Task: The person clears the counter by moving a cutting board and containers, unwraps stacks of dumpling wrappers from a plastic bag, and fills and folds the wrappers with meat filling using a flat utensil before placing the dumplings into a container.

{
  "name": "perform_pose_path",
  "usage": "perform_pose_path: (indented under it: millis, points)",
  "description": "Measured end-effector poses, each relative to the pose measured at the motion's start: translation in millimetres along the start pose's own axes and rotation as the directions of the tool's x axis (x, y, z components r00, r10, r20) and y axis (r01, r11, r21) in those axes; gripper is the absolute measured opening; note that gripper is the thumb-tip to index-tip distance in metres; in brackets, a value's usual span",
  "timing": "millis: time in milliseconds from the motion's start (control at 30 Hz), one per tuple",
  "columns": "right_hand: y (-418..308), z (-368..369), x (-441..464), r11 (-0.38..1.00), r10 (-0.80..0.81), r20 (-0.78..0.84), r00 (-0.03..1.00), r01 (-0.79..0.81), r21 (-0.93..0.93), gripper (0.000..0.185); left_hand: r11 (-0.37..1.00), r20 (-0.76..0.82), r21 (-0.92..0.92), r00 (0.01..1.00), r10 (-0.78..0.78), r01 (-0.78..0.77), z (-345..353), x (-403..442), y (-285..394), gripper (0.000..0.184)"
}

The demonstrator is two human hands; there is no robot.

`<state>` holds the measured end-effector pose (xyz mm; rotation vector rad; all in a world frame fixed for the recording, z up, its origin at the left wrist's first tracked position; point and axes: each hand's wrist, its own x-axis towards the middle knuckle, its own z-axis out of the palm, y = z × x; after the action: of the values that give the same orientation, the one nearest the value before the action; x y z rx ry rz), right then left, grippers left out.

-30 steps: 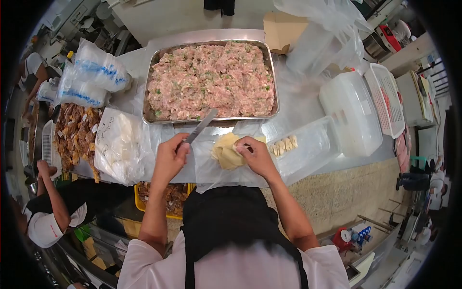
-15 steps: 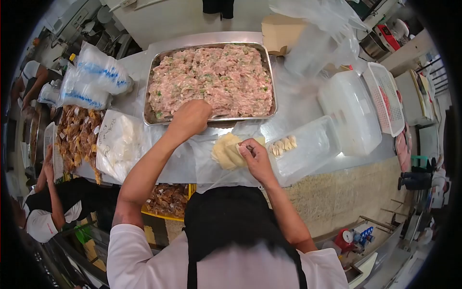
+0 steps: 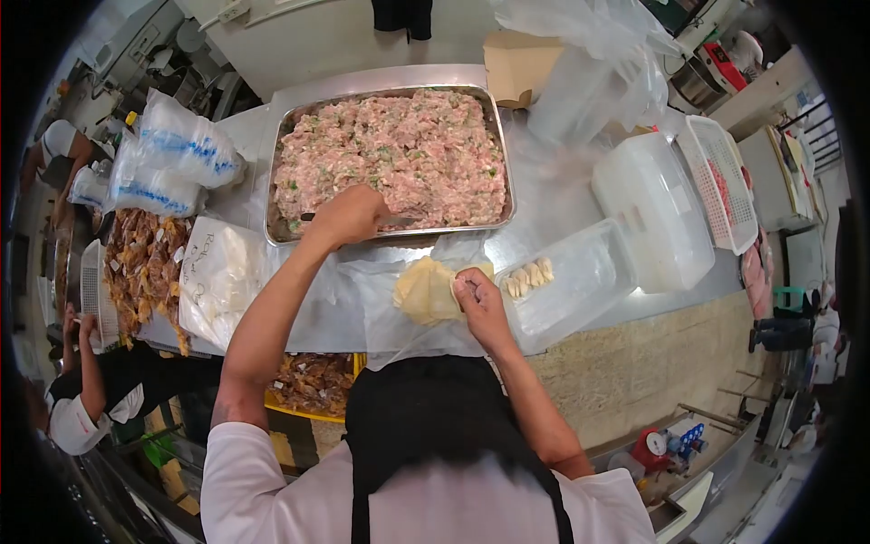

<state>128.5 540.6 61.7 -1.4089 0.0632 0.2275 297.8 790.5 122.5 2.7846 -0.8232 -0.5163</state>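
Observation:
My left hand (image 3: 352, 218) is closed around the dark handle of a metal knife (image 3: 397, 219), over the near edge of the meat in the steel tray (image 3: 509, 181). The minced meat (image 3: 390, 150) is pink with green bits. My right hand (image 3: 480, 304) pinches the edge of a thin pale wrapper at the right side of a wrapper stack (image 3: 424, 292), which lies on a plastic sheet. Just right of it, several folded dumplings (image 3: 528, 276) sit in a row at the left end of a clear plastic container (image 3: 589, 272).
Bagged goods (image 3: 186, 145), brown meat pieces (image 3: 145, 272) and a white bag with writing (image 3: 217, 281) lie at the left. A translucent tub (image 3: 654, 213) and a white basket (image 3: 720, 186) stand at the right. Another person's hands (image 3: 82, 326) show at far left.
My left hand has moved forward from beside the wrappers to the tray, bringing the knife down to the meat. My right hand stays by the wrapper stack.

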Motion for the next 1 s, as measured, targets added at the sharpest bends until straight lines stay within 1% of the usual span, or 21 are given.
perform_pose_path:
  millis: [33,100,133,167,200,233,300,433,500,533,633,667,700,733,767,800,833,867,933,967,1000]
  points:
    - [1,0,2,1.000,-0.002,0.004,1.000,0.002,-0.002,0.015,1.000,-0.004,0.000,1.000,-0.003,0.003,4,2,-9,0.031]
    - [5,-1,4,1.000,-0.008,-0.004,1.000,0.008,0.009,0.018,0.926,-0.158,-0.302,0.970,0.185,-0.226,9,-1,-29,0.027]
    - [9,-2,6,1.000,-0.011,-0.006,1.000,0.011,0.011,0.018,0.927,-0.157,-0.299,0.970,0.188,-0.228,9,-5,-35,0.027]
    - [12,-5,6,0.994,0.055,0.009,0.998,-0.056,0.093,0.020,0.829,-0.047,-0.557,0.998,0.031,-0.052,12,-11,-40,0.016]
    - [15,-8,6,0.977,0.121,0.027,0.992,-0.124,0.173,0.021,0.644,0.106,-0.752,0.990,-0.090,0.139,13,-16,-38,0.008]
    - [15,-13,6,0.977,0.123,0.019,0.992,-0.124,0.175,0.021,0.645,0.110,-0.752,0.990,-0.083,0.138,11,-22,-31,0.008]
    - [15,-20,8,0.930,0.181,0.111,0.977,-0.207,0.304,0.023,0.434,0.118,-0.885,0.982,-0.144,0.170,9,-39,-16,0.012]
    - [18,-10,11,0.890,0.203,0.092,0.975,-0.223,0.397,0.024,0.319,0.156,-0.924,0.969,-0.194,0.212,45,-62,23,0.027]
    - [7,-1,10,0.871,0.215,0.071,0.974,-0.225,0.438,0.019,0.122,-0.132,-0.986,0.977,-0.165,-0.113,68,-62,61,0.034]
    - [5,-1,9,0.871,0.217,0.075,0.973,-0.228,0.436,0.019,0.120,-0.132,-0.986,0.977,-0.169,-0.113,79,-63,66,0.034]
    - [0,-8,4,0.856,0.206,0.115,0.972,-0.236,0.460,0.021,-0.013,0.011,-1.000,0.958,-0.288,0.007,92,-67,75,0.031]
    - [-2,-16,2,0.842,0.169,0.108,0.980,-0.200,0.501,0.028,-0.014,0.009,-1.000,0.957,-0.291,0.005,95,-69,73,0.031]
    - [-3,-24,1,0.824,0.132,0.100,0.986,-0.165,0.542,0.038,0.056,0.036,-0.997,0.947,-0.321,0.057,101,-70,69,0.030]
    - [-5,-34,-2,0.824,0.135,0.106,0.985,-0.171,0.540,0.038,0.123,0.063,-0.986,0.933,-0.353,0.113,106,-74,66,0.029]
    - [-6,-45,-4,0.708,0.104,0.152,0.983,-0.181,0.682,0.043,0.120,0.064,-0.986,0.932,-0.358,0.114,111,-77,64,0.029]
    - [-9,-49,-4,0.569,0.064,0.189,0.980,-0.191,0.800,0.049,0.229,-0.039,-0.972,0.927,-0.374,0.052,112,-78,63,0.025]
    - [-10,-50,-3,0.571,0.063,0.186,0.981,-0.188,0.799,0.049,0.336,-0.142,-0.942,0.916,-0.375,-0.008,114,-79,63,0.021]
    - [-10,-51,-1,0.539,0.054,0.191,0.980,-0.190,0.821,0.051,0.337,-0.141,-0.941,0.919,-0.368,-0.010,115,-81,62,0.021]
    - [-13,-47,7,0.472,0.030,0.195,0.980,-0.186,0.862,0.057,0.397,-0.291,-0.910,0.865,-0.410,-0.119,108,-83,61,0.018]
    - [-12,-42,11,0.472,0.027,0.184,0.983,-0.174,0.864,0.057,0.399,-0.291,-0.909,0.870,-0.399,-0.122,105,-85,62,0.018]
    - [-9,-33,16,0.534,0.102,0.096,0.990,-0.136,0.834,0.057,0.466,-0.327,-0.874,0.874,-0.360,-0.135,97,-88,65,0.021]
